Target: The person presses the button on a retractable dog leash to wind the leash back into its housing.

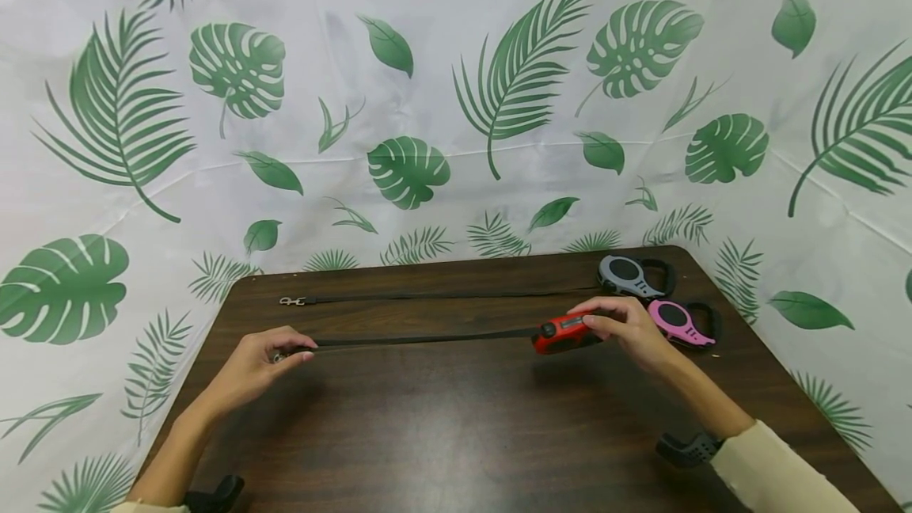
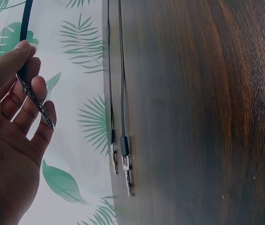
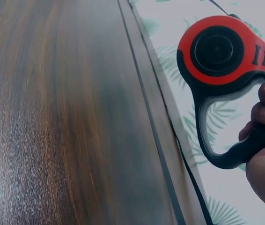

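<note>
My right hand [image 1: 621, 327] grips the dark handle of a red and black retractable dog leash [image 3: 215, 82], its fingers curled through the handle loop in the right wrist view. A black strap [image 1: 427, 340] runs from the leash's casing leftward to my left hand [image 1: 260, 370]. There, thumb and fingers pinch the strap end, and its metal clip [image 2: 35, 101] hangs across the fingers in the left wrist view. The strap stretches nearly straight between both hands, above the table.
A grey retractable leash [image 1: 627, 275] and a pink one [image 1: 680, 323] lie at the brown table's [image 1: 456, 434] back right. Two strap clips, a nearer one [image 2: 126, 164] and a farther one [image 2: 114, 159], rest along the back left. A leaf-patterned cloth [image 1: 456, 117] hangs behind.
</note>
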Action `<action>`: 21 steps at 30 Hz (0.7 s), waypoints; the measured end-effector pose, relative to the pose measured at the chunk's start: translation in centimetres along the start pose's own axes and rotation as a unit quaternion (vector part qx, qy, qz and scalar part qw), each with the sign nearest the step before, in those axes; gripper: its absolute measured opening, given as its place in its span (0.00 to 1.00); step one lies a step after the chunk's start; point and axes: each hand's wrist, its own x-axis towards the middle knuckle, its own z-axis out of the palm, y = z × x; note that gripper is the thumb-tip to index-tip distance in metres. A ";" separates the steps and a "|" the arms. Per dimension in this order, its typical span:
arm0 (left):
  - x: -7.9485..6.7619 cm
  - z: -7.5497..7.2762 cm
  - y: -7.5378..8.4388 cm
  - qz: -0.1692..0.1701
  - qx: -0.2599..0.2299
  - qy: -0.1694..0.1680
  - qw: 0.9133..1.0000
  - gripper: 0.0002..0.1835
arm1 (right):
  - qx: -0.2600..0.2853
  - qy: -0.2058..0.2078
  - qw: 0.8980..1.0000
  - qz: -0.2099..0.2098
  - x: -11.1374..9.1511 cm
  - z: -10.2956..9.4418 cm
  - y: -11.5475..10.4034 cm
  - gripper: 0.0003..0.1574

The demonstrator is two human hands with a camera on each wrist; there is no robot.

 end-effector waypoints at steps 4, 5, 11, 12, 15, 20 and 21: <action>0.1 0.1 0.1 0.001 -0.010 -0.004 1.000 0.10 | -0.009 0.004 1.000 0.001 0.1 0.4 -0.1 0.16; 0.1 0.2 0.1 0.001 -0.010 -0.006 1.000 0.10 | -0.009 0.005 1.000 0.002 0.1 0.4 -0.1 0.16; 0.1 0.5 0.1 -0.005 -0.013 -0.005 1.000 0.10 | -0.003 0.004 1.000 0.007 0.2 0.9 0.1 0.17; 0.1 0.5 0.2 -0.006 -0.015 -0.005 1.000 0.10 | -0.002 0.003 1.000 0.006 0.3 1.0 0.2 0.17; 0.2 0.6 0.6 0.000 -0.018 -0.006 1.000 0.10 | 0.001 0.002 1.000 0.006 0.4 1.2 0.1 0.17; 0.3 0.6 1.1 0.016 -0.018 -0.001 1.000 0.10 | 0.004 0.003 1.000 0.006 0.8 1.6 0.0 0.17; 0.4 0.6 1.1 0.018 -0.018 0.000 1.000 0.10 | 0.006 0.002 1.000 0.005 0.9 1.6 -0.1 0.17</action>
